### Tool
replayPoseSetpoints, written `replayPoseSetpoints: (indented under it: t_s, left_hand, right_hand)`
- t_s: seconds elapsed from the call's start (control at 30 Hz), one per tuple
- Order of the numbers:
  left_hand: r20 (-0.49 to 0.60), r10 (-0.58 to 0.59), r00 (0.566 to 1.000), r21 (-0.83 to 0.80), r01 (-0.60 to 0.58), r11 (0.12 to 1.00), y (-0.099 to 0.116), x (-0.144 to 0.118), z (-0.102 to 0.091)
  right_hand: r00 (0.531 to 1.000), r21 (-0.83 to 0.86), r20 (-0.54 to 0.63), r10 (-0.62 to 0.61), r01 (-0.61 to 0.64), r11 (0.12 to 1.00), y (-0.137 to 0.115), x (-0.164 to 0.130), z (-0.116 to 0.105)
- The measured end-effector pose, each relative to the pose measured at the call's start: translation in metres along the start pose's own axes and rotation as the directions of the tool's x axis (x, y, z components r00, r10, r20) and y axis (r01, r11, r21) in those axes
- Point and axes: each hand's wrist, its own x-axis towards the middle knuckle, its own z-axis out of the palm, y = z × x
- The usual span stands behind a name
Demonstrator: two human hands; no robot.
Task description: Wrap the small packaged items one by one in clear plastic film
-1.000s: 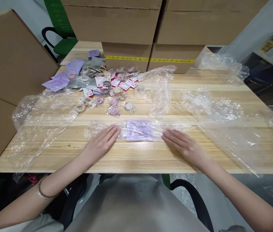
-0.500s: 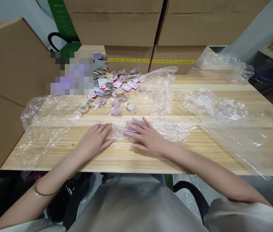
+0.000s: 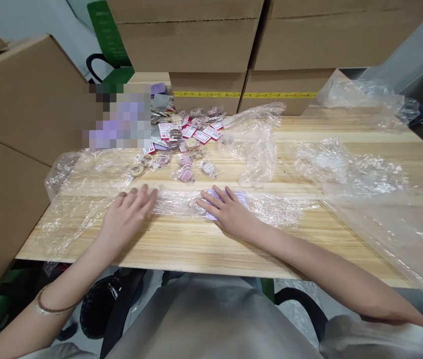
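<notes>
Head view, looking down on a wooden counter (image 3: 234, 249). Left hand (image 3: 127, 219) flat, fingers spread wide, pressing the left end of a strip of clear plastic wrap (image 3: 176, 202) near the front edge. Right hand (image 3: 228, 212) likewise flat and open, palm down on a purple card (image 3: 242, 198) lying under the same wrap, card mostly covered by the hand. Just behind, a scatter of small wrapped badges (image 3: 187, 149) and red-and-white cards (image 3: 206, 133). More crumpled plastic sheets (image 3: 346, 164) spread to the right and left of the hands. Cardboard boxes (image 3: 211, 45) stacked along the back and at left. Bracelet (image 3: 49, 306) on the left wrist.
</notes>
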Motion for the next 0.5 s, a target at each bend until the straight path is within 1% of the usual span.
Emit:
replayPoseSetpoints:
  t_s: [0.03,0.07,0.1,0.13,0.17,0.2,0.23,0.27,0.33,0.37,0.43,0.47,0.5]
  left_hand:
    - [-0.002,-0.138,0.990,0.001,0.138,0.990,0.000,-0.003,-0.001]
    - [0.013,-0.284,0.959,-0.023,0.284,0.958,0.000,-0.005,-0.002]
    - [0.059,-0.405,0.913,-0.080,0.409,0.909,0.001,-0.006,-0.002]
    - [0.133,-0.479,0.868,-0.174,0.496,0.851,0.001,-0.006,-0.002]
    - [0.223,-0.504,0.834,-0.292,0.551,0.782,0.000,-0.005,0.000]
    - [0.308,-0.491,0.815,-0.411,0.579,0.704,0.000,-0.002,0.003]
    - [0.372,-0.454,0.810,-0.513,0.587,0.626,0.000,0.001,0.007]
    - [0.408,-0.414,0.814,-0.591,0.581,0.559,0.000,0.006,0.011]
    - [0.427,-0.367,0.826,-0.689,0.560,0.460,0.002,0.018,0.015]
    - [0.430,-0.351,0.832,-0.725,0.550,0.414,0.005,0.025,0.015]
    - [0.395,-0.349,0.850,-0.805,0.503,0.315,0.016,0.041,0.006]
    - [0.351,-0.356,0.866,-0.846,0.456,0.277,0.024,0.049,0.000]
    - [0.289,-0.354,0.890,-0.883,0.390,0.260,0.034,0.057,-0.007]
  right_hand:
    - [1.000,0.003,0.002,-0.002,0.002,1.000,0.000,0.000,-0.001]
    - [1.000,0.007,0.002,-0.006,0.006,1.000,0.000,-0.001,-0.001]
    - [1.000,0.014,-0.005,-0.010,0.010,1.000,0.000,-0.002,-0.001]
    - [1.000,0.022,-0.018,-0.015,0.016,1.000,0.000,-0.003,-0.001]
    - [0.999,0.032,-0.034,-0.023,0.024,0.999,0.000,-0.004,-0.001]
    - [0.998,0.041,-0.050,-0.028,0.030,0.999,0.000,-0.005,-0.001]
    - [0.997,0.048,-0.065,-0.031,0.034,0.998,0.000,-0.006,0.000]
    - [0.997,0.054,-0.075,-0.033,0.038,0.998,0.000,-0.006,0.000]
    - [0.996,0.059,-0.080,-0.035,0.040,0.997,0.000,-0.007,0.001]
    - [0.996,0.061,-0.080,-0.032,0.037,0.997,0.000,-0.007,0.001]
    - [0.997,0.071,-0.080,-0.022,0.028,0.997,0.000,-0.006,0.001]
    - [0.996,0.077,-0.083,-0.018,0.025,0.997,0.000,-0.005,0.001]
    - [0.996,0.084,-0.090,-0.018,0.026,0.996,-0.001,-0.004,0.000]
